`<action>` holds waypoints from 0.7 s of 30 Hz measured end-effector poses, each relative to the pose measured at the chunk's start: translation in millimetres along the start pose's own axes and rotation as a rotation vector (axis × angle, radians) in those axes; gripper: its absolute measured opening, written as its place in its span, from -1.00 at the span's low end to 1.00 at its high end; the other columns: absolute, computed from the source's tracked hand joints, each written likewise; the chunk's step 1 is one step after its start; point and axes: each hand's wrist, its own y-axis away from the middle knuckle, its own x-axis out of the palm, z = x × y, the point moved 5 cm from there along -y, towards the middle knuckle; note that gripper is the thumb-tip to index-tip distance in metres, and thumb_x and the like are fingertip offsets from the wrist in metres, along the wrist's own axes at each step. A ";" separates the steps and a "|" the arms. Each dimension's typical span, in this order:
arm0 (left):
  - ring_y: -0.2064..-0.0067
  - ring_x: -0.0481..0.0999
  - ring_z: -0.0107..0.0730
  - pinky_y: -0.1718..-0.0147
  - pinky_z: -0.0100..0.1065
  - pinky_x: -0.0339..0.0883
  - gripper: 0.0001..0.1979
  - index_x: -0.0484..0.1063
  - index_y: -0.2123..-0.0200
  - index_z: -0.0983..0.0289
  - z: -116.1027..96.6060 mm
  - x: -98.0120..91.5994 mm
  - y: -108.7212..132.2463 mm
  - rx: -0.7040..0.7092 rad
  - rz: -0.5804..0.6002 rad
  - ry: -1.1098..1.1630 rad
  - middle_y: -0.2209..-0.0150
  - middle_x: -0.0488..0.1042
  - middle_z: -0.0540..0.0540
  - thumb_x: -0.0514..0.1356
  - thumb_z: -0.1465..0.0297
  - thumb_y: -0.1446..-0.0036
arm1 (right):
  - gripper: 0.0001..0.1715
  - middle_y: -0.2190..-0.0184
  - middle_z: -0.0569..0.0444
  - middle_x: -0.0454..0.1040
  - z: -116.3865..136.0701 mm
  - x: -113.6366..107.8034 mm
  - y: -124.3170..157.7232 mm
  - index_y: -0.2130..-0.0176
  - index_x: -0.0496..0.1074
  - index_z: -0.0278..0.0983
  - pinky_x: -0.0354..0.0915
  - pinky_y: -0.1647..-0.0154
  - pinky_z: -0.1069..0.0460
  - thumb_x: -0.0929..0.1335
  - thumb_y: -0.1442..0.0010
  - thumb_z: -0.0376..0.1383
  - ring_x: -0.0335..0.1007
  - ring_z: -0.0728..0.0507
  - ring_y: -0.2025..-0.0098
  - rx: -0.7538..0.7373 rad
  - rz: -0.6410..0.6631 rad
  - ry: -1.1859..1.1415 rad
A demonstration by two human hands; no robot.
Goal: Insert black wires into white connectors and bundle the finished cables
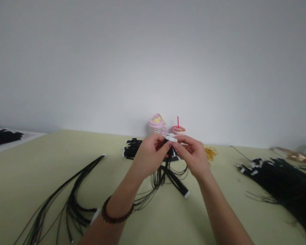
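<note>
Beaded bracelet point(117, 216) and bare forearms occupy the foreground, above a pale green bench point(186, 223). Under the left forearm lies a loose wire harness point(75, 195), its black leads fanning toward the lower edge; to the right rests a thick stack of black wire harnesses point(283, 183) with white ends. Farther in, thin dark wires point(156, 178) hang or lie in loops below the hands, beside a flat black lead ending in a white plug point(187, 194). At centre, the left hand point(149, 154) and right hand point(195, 154) meet at a white connector point(171, 139), held above the bench. Each grip is closed, thumb against fingers, pinching one side of the connector. Behind them lie a pile of black cable bundles point(131, 148) and yellow rubber bands point(210, 153); beyond stand a pink lidded mug ornament point(156, 126) and a miniature cup with a red straw point(178, 130), near the wall point(153, 61).

Likely faults: the looped wires may tangle with the pile if the hands shift; a hard tug could strain the leads at the connector; the left forearm could drag the loose harness. Lettering: the mug bears dark bands, but no brand or label is legible.
</note>
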 end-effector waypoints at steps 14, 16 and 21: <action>0.09 0.47 -0.31 0.06 -0.27 0.35 -0.93 0.36 0.26 0.22 -38.8 41.0 49.1 0.545 0.057 -0.536 0.20 0.49 0.11 0.10 0.47 -0.21 | -0.74 0.48 0.06 0.55 2.6 -25.3 -3.6 0.37 0.53 -0.28 0.29 0.50 0.06 0.47 -0.04 -0.13 0.38 -0.04 0.52 -0.163 -0.292 0.200; 0.16 0.48 -0.29 0.13 -0.28 0.35 -0.87 0.36 0.35 0.23 -31.2 54.1 51.1 0.483 0.193 -0.569 0.28 0.49 0.12 0.05 0.47 -0.23 | -0.75 0.50 0.07 0.53 3.7 -28.1 -3.2 0.38 0.53 -0.28 0.24 0.55 0.07 0.46 -0.05 -0.13 0.35 -0.03 0.55 -0.174 -0.318 0.235; 0.24 0.48 -0.20 0.22 -0.20 0.34 -0.82 0.37 0.39 0.28 -12.8 40.9 27.8 0.330 0.027 -0.731 0.30 0.48 0.20 0.01 0.47 -0.21 | -0.76 0.53 0.08 0.50 11.5 -34.0 -2.6 0.42 0.50 -0.28 0.19 0.60 0.10 0.47 -0.02 -0.14 0.31 -0.01 0.57 -0.183 -0.347 0.191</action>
